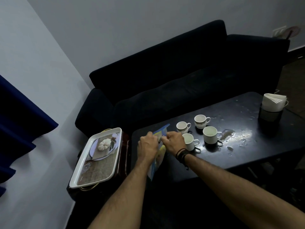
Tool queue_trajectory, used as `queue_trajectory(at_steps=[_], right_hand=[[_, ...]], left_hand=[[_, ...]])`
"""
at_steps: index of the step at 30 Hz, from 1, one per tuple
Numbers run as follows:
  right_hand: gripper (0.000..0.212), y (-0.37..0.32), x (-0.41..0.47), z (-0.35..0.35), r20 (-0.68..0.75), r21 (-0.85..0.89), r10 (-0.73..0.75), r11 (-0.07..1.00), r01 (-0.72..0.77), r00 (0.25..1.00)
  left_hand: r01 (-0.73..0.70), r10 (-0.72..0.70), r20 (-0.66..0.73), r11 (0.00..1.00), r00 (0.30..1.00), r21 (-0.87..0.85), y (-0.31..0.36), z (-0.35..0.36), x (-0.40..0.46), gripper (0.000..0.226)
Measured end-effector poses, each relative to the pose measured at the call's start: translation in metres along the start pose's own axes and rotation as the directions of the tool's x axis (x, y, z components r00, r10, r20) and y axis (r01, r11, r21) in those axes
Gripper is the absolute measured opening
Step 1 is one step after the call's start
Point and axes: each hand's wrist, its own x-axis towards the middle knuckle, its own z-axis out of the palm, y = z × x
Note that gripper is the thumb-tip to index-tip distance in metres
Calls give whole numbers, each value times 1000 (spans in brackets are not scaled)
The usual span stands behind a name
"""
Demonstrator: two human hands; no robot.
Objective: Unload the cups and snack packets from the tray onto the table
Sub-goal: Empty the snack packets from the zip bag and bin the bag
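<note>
With four white cups (196, 129) standing together at mid-right of the frame on the dark table (247, 142), the white tray (97, 156) at lower left looks bare apart from its printed pumpkin picture. Unloading seems nearly finished. Both hands meet at the centre over the blue-and-yellow snack packets (160, 146) lying on the table's near end: left hand (147, 146) and right hand (175, 142) each pinch a packet's top edge. No brand or lettering is readable.

Both forearms bare, no sleeves — right wrist (181, 153) wears stacked dark cord bracelets, one loose end dangling; left hand (147, 147) plain.
</note>
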Motion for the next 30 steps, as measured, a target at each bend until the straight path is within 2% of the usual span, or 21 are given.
queue_trajectory(at_steps=[2, 3, 6, 10, 13, 15, 17, 19, 22, 24, 27, 30], right_hand=[[44, 9, -7, 2, 8, -12, -37, 999, 37, 999], [44, 15, -9, 2, 17, 0, -47, 999, 47, 999], [43, 24, -7, 3, 24, 52, 1, 999, -2, 1000], [37, 13, 2, 4, 83, 62, 93, 993, -99, 992], [23, 4, 10, 4, 170, 46, 31, 998, -40, 985], [15, 1, 12, 1, 106, 97, 1, 995, -11, 994], [16, 0, 12, -3, 5, 130, 32, 991, -32, 999], [25, 2, 9, -3, -18, 123, 86, 989, -83, 996], [49, 2, -3, 5, 109, 49, 120, 991, -126, 987], [51, 0, -8, 9, 192, 29, 106, 993, -114, 976], [44, 6, -8, -4, 140, 52, 93, 994, -101, 986], [48, 24, -4, -27, 75, 30, 167, 985, -170, 983]], left_hand=[[126, -128, -40, 991, 991, -41, -12, -4, 5, 24], [139, -142, -41, 988, 989, -70, -20, -5, 7, 25], [56, -60, -35, 992, 998, -110, -33, -7, 9, 28], [-50, 50, 10, 997, 999, -59, -37, 0, 3, 34], [-54, 55, 29, 998, 998, -23, -34, 2, 0, 32], [-38, 34, 106, 998, 994, 39, -32, 6, -2, 42], [-15, 2, 239, 999, 971, 51, -30, 9, -5, 55], [12, -15, 292, 1000, 956, 11, -31, 10, -5, 55], [30, -26, 231, 999, 973, -16, -30, 9, -3, 47], [55, -58, 179, 998, 982, 21, -27, 9, -3, 43], [165, -169, 65, 984, 983, 71, -37, 1, -1, 40], [270, -270, -7, 960, 963, 74, -62, -13, 4, 37]])
